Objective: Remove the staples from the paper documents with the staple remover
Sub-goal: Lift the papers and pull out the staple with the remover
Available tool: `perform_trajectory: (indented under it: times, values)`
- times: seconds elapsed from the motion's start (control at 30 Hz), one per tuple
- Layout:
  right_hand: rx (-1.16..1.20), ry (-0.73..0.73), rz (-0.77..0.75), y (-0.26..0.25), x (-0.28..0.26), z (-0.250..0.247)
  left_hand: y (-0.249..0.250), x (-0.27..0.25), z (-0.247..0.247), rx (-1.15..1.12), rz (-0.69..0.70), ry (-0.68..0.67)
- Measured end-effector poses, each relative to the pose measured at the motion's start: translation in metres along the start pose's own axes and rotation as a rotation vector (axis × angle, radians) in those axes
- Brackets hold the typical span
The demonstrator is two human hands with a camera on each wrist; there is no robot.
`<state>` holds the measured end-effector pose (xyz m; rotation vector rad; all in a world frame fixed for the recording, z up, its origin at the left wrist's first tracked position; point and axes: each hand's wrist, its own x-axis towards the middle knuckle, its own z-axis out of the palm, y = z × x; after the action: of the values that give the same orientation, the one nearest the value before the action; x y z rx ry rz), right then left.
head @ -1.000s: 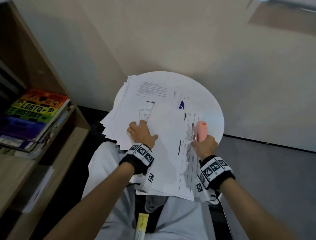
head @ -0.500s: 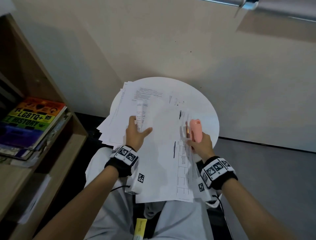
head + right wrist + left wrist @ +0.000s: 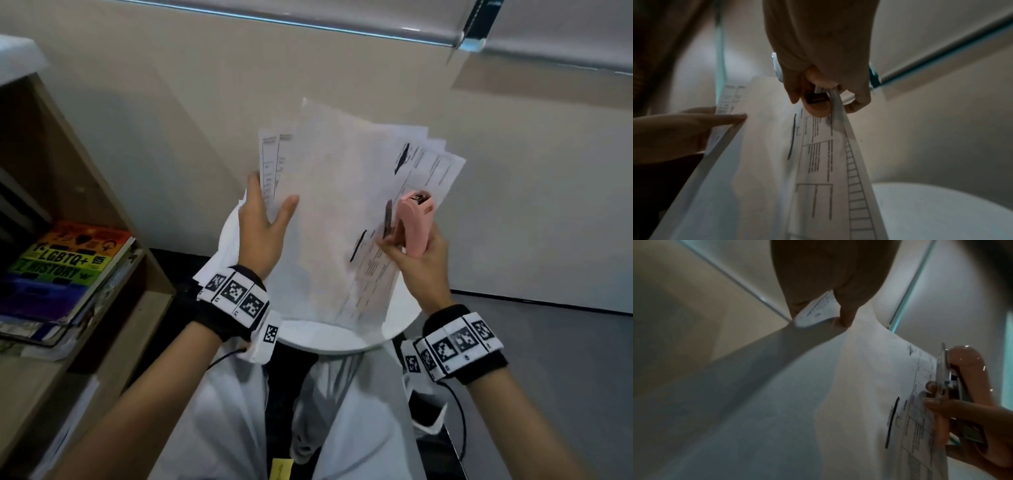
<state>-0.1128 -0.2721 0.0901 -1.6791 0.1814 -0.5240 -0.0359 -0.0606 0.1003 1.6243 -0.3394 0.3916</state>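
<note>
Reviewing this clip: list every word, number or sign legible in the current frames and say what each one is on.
"LGBTQ+" on the rainbow-striped book cover on the wooden shelf.
"HISTORY" on the same cover, the line below.
Printed white paper documents held in both hands: text and tables too blurred to read in every view.
Yellow slip at the lower edge: marks illegible.
Black-and-white square markers on the wrist bands: coded patterns, not words.
Pink staple remover: no lettering visible.

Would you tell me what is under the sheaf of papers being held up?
Under the lifted papers sits the round white table, its near rim bare. More sheets stick out at its left edge, below the left hand. The tabletop's middle is covered, so anything there cannot be seen.
</note>
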Motion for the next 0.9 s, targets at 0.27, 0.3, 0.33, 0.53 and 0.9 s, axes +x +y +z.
perform_trajectory:
  times: [0.27, 0.3, 0.33, 0.53, 0.9]
  values:
    - [0.023, -0.137, -0.115, -0.048, 0.008, -0.016, 0.027, 0.019, 0.011, -0.156, -0.024, -0.074]
    - [-0.013, -0.141, -0.105, -0.044, 0.012, -0.018, 0.025, 0.019, 0.012, -0.141, -0.037, -0.076]
    - [-0.014, -0.146, -0.077, -0.039, 0.015, -0.021, 0.022, 0.018, 0.012, -0.137, -0.062, -0.069]
    - [0.072, -0.075, -0.094, -0.031, 0.023, -0.022, 0.028, 0.022, 0.016, -0.112, -0.020, -0.010]
    - [0.133, -0.097, -0.096, -0.041, 0.027, -0.008, 0.018, 0.023, 0.033, 0.070, 0.092, -0.062]
